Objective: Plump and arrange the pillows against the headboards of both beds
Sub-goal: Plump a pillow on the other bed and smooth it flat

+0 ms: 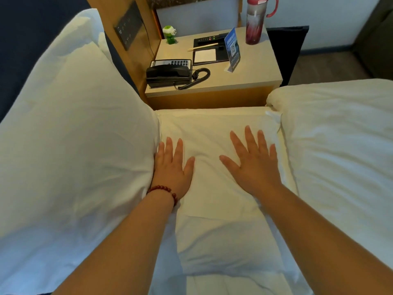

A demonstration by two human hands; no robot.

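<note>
- The left hand (173,167) lies flat and open, palm down with fingers spread, on the middle pillow (212,150); it grips nothing. A red bead bracelet (163,190) circles its wrist.
- The right hand (254,160) rests the same way at about 3 o'clock from the left one, fingers splayed, pressing on the same pillow without holding it.
- The middle pillow lies flat, its far edge touching the nightstand (251,77) at 12 o'clock.
- A big plump pillow (74,135) bulges at 9 o'clock, touching the left hand's outer edge and crowding that side.
- A white duvet (340,145) at 3 o'clock borders the pillow's right edge.
- On the nightstand: a black telephone (170,74), a notepad (205,56), a blue card stand (232,50), a red bottle (255,20) and a small green figure (170,35).
</note>
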